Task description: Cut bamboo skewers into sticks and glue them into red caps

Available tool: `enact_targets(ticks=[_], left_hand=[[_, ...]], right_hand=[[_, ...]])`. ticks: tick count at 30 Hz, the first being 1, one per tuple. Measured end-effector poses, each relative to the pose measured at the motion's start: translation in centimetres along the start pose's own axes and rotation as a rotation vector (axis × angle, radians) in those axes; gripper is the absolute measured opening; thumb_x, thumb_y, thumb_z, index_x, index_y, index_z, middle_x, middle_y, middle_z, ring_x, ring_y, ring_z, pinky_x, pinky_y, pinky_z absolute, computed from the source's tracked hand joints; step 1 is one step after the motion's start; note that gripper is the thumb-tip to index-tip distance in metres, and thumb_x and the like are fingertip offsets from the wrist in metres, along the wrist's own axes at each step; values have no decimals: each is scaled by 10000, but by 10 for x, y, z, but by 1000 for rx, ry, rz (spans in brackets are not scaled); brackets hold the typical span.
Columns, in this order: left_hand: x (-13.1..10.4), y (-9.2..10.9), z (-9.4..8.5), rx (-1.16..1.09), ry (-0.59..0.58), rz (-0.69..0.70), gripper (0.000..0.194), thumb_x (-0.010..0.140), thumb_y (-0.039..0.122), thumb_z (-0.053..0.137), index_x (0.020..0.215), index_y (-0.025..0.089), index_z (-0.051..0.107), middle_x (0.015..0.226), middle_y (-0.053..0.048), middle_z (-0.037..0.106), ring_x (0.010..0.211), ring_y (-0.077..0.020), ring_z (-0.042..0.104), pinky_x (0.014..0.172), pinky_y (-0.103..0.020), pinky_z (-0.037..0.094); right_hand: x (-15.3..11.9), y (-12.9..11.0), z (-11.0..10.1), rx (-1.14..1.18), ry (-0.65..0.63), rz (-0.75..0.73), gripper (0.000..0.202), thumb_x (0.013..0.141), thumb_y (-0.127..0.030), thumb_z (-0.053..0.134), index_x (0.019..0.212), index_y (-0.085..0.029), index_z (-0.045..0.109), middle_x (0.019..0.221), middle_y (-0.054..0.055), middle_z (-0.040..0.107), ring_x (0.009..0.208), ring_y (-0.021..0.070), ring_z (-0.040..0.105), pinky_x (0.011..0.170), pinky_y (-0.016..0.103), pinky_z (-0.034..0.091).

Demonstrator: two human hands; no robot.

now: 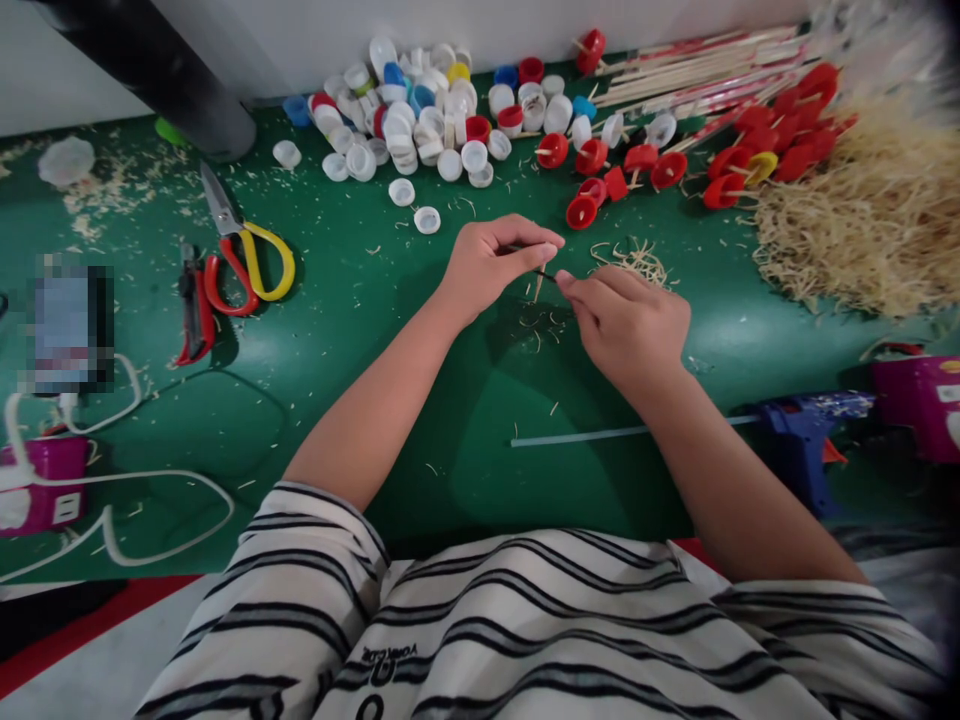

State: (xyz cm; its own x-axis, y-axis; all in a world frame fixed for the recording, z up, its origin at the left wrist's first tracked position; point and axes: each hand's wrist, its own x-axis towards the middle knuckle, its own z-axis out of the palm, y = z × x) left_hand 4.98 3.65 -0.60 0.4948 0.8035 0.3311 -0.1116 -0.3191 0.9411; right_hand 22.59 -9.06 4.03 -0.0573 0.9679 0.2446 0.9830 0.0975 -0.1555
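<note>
The step in hand looks like close fingertip work on a thin dark piece [547, 274], held between both hands above the green tabletop [450, 420]. The left hand [480, 262] pinches it between thumb and forefinger; the right hand [634, 315] has its far end nipped in the fingertips, the other fingers curled in. A pale wooden sliver [539, 287] shows just below the left fingertips, though the view is too small to tell whether it touches the dark piece. Curly shavings [637, 262] lie just beyond the right hand. Nearer the body lies a translucent glue stick [577, 437], and past the hands sit white bottle caps [401, 130] and red caps [581, 211]. Any move from this hold would call for a steady left pinch and small, controlled motion from the right
</note>
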Motion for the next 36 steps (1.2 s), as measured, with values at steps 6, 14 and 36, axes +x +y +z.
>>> enact_targets(ticks=[6,14,36], left_hand=[[0,-4,-4,119,-10,35,187,973,461,787,1017,294,859,1037,16,841,958,-159,789,872,-349,654],[1,-6,-2,95,-4,29,188,947,459,816,984,277,849,1012,13,850,929,-151,792,842,-337,659],[0,-5,-2,171,-59,77,298,960,550,779,988,260,838,1030,-16,852,971,-175,807,877,-363,662]], right_hand=[[-3,2,10,23,-3,-16,474,1174,-417,401,1093,-252,837,976,48,798,837,157,672,621,341,277],[-5,2,9,-17,-23,-42,451,1164,-394,416,1116,-264,846,968,43,795,806,155,654,613,348,252],[-2,2,-3,-68,-176,-3,421,1141,-351,436,1089,-251,841,1081,58,831,886,203,702,601,354,218]])
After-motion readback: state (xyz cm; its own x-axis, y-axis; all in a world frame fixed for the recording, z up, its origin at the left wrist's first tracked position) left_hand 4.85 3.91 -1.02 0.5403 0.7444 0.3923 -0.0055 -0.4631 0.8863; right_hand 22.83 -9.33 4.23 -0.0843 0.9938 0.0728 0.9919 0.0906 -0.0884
